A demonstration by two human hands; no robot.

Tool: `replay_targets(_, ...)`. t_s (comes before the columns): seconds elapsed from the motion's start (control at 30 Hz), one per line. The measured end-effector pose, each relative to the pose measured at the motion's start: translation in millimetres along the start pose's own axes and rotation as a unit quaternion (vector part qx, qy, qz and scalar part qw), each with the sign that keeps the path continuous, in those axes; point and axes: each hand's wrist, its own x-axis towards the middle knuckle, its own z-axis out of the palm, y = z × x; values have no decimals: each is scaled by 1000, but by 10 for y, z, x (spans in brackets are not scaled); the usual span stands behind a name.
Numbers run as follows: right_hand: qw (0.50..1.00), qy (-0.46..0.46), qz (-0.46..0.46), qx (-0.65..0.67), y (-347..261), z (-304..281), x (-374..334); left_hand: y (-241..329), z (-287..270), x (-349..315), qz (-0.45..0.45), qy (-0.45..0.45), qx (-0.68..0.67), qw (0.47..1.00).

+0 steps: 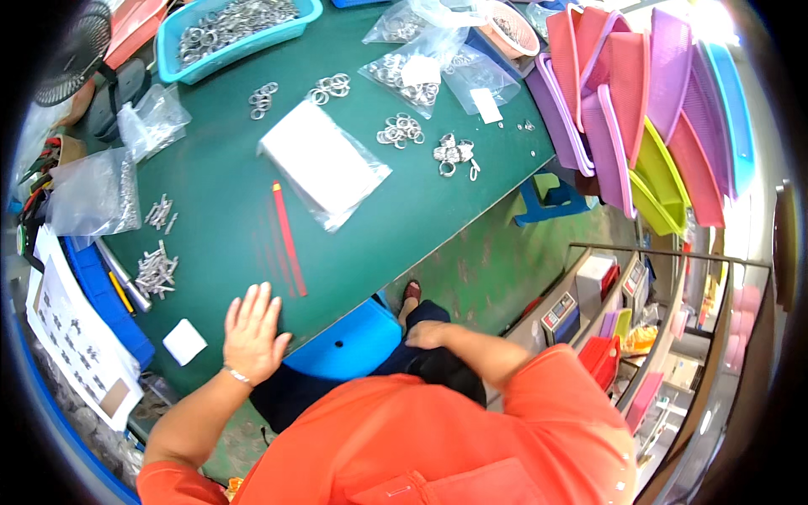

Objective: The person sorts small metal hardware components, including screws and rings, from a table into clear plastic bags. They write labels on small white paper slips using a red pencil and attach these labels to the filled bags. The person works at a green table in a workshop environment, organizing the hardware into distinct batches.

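My left hand [255, 337] lies palm down and open at the near edge of the green table, fingers stretched out, holding nothing. Beside it is a small white paper square [184, 342]. Past the fingertips is a red strip with a yellow end [289, 240]. A clear bag with white sheets [320, 160] lies beyond the strip. Left of these are small piles of grey metal pins [156, 271]. Metal rings [400, 131] sit in little groups farther back, near a heap of metal pieces [454, 151]. My right hand [427, 335] rests on my leg below the table, its fingers hard to make out.
A light-blue basket of metal rings [307, 23] stands at the back left. Plastic bags of parts [402, 77] lie at the back. Colourful stacked bins [619, 93] crowd the right. A blue tray [101, 290] and printed sheets [76, 337] border the left. A blue stool [551, 204] stands below.
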Motion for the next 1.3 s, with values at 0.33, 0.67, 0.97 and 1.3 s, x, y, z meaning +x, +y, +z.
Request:
replay_targets(0.33,978,89,6,188,-695,-885,-1174,20,83,66,-17,-3,-21,1000)
replay_targets(0.67,967,11,-171,187,-149,-1561,-460,-135,93,-160,-10,10,25,1000)
replay_targets(0.97,697,716,-32,7,1102,-3090,-1982,-144,193,-152,2,23,47,999)
replay_targets(1.3,731,679,59,-6,1010,-3969,-1106,-35,64,-29,-11,26,22,999)
